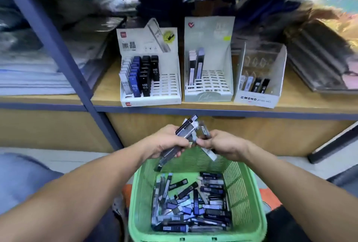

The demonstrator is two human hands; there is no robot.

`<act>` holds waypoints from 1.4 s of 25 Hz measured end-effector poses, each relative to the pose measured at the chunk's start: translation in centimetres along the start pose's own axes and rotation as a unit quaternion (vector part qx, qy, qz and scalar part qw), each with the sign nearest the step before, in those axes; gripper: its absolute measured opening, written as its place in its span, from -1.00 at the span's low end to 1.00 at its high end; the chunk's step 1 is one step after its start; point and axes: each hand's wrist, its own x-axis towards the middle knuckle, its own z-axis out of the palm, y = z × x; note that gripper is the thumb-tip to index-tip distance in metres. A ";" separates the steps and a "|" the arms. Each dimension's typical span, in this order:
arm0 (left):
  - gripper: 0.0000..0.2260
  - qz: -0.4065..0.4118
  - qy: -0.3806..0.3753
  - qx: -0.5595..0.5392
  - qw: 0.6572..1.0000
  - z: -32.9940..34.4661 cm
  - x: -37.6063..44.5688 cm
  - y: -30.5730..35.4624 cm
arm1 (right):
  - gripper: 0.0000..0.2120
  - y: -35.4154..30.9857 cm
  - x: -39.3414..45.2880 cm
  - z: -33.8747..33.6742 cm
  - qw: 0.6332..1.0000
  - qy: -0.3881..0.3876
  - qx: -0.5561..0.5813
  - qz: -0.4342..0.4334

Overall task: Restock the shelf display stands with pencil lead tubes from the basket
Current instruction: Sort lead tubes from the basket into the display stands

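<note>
From the head view, restocking looks barely half done: above the green basket (195,166), still full of loose tubes (190,205), the left hand (164,143) grips a bundle (184,133), the right hand (222,144) pinches one tube (208,150), and the three display stands (150,71) beyond keep many empty slots.

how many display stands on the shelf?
3, side by side: left stand with HB 0.5 tubes, middle stand nearly empty, right MONO stand. None appear hidden.
</note>
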 end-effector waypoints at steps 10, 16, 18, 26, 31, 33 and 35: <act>-0.68 0.159 0.170 -0.212 0.949 -1.9 -3.3 9.0 | -0.79 -10.8 -3.0 3.4 0.982 -0.038 0.137 -0.127; -0.77 0.205 0.235 -0.123 0.942 -4.9 -3.4 12.2 | -0.81 -14.7 -2.5 3.3 0.983 -0.061 -0.013 -0.173; -0.82 0.207 0.219 -0.128 0.945 -5.4 -3.0 13.3 | -0.82 -15.7 -2.0 3.3 0.978 -0.033 -0.032 -0.204; -0.87 0.207 0.218 -0.130 0.945 -3.9 -1.0 15.5 | -0.77 -16.3 -1.4 1.6 0.956 0.020 -0.073 -0.284; -0.89 0.209 0.292 -0.108 0.927 -4.6 0.4 16.9 | -0.74 -15.7 -2.5 -1.3 0.973 0.088 -0.040 -0.208; -0.88 0.203 0.258 -0.105 0.939 -4.7 0.4 17.2 | -0.82 -15.3 -3.0 -2.7 0.960 0.158 -0.123 -0.195; -0.89 0.196 0.224 -0.088 0.951 -4.5 0.4 17.2 | -0.85 -14.7 -3.1 -3.6 0.963 0.169 -0.121 -0.173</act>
